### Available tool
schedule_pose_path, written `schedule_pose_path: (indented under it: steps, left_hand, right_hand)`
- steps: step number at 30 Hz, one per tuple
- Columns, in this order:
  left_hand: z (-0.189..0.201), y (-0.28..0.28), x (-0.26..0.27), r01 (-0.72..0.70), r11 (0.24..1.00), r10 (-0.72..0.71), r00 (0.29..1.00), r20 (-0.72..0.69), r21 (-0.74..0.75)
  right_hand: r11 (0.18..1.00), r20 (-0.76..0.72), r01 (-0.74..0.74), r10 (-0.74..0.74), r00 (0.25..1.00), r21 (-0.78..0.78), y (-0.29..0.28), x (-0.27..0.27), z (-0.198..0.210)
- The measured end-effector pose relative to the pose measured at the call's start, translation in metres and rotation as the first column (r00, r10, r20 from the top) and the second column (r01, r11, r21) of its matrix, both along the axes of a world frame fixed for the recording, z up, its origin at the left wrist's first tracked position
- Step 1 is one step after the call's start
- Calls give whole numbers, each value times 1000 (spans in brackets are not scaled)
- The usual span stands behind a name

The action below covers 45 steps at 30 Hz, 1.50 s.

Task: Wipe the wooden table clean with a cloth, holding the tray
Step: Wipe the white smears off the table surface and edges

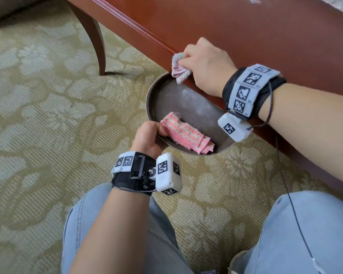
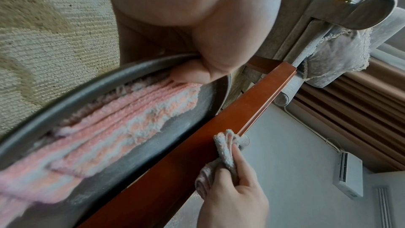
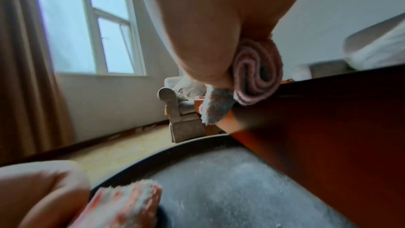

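Here, the left hand [image 1: 147, 138] grips the rim of the dark tray [image 1: 188, 99], thumb seemingly pinning the pink striped cloth [image 1: 186, 134] inside. Beside it, the right hand [image 1: 208, 66] pinches a bunched cloth [image 1: 179, 69] against the wooden surface [image 1: 246, 36] edge.

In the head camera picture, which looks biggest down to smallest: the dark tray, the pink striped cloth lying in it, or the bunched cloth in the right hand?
Largest to smallest as they appear:
1. tray
2. pink striped cloth
3. bunched cloth, partly hidden in the right hand, so its full size is unsure.
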<state>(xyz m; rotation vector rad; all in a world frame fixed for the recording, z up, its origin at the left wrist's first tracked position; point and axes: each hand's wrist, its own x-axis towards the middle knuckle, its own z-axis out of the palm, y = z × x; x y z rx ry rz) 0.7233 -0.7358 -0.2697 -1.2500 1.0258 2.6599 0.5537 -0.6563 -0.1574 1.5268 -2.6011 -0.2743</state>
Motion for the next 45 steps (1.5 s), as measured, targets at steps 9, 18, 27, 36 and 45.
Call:
schedule_pose_path:
  steps: [9,18,27,36,45]
  left_hand:
    - [-7,-3,-4,13,1000,-14,1000,17,16]
    - [-8,-2,-5,8,1000,-8,1000,19,9]
    - [-5,-1,-7,27,1000,-26,1000,17,-12]
    - [2,3,-3,35,999,-34,999,38,-28]
    - [4,5,1,23,1000,-22,998,55,-16]
  right_hand:
    - [999,-61,46,-47,997,-14,-2,13,-11]
    - [985,53,174,-173,984,-13,-11,16,-3]
    - [973,58,218,-214,975,-70,25,21,11]
    - [910,272,324,-253,928,-258,62,16,0]
    - [738,408,379,-153,900,-558,84,26,3]
